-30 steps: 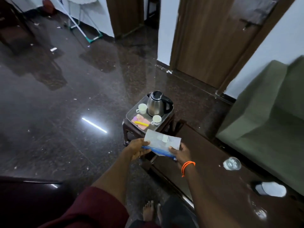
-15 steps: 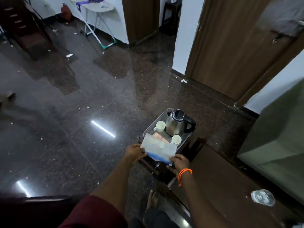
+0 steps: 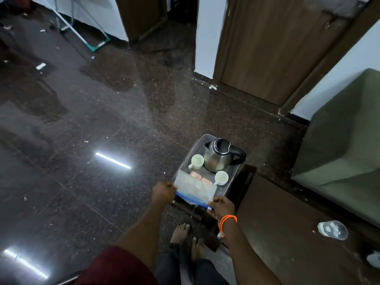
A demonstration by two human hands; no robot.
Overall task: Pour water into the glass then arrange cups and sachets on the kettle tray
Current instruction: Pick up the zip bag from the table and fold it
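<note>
**A:** where's the clear blue-edged plastic pouch (image 3: 195, 187) vs the steel kettle (image 3: 218, 156)?

**B:** just in front of it, over the grey tray (image 3: 232, 182)'s near edge. Your left hand (image 3: 163, 191) and right hand (image 3: 223, 206) fingers pinch its ends, long axis running hand to hand. Pink sachets (image 3: 200, 177) sit underneath.

The room was dim. Overhead tube lights glared as bright streaks on the polished dark floor (image 3: 82, 140), which also carried blurred reflections of the walls. The steel kettle (image 3: 218, 159) caught soft highlights. Straight lines bowed toward the edges, and the whole picture was slightly soft and grainy.
</note>
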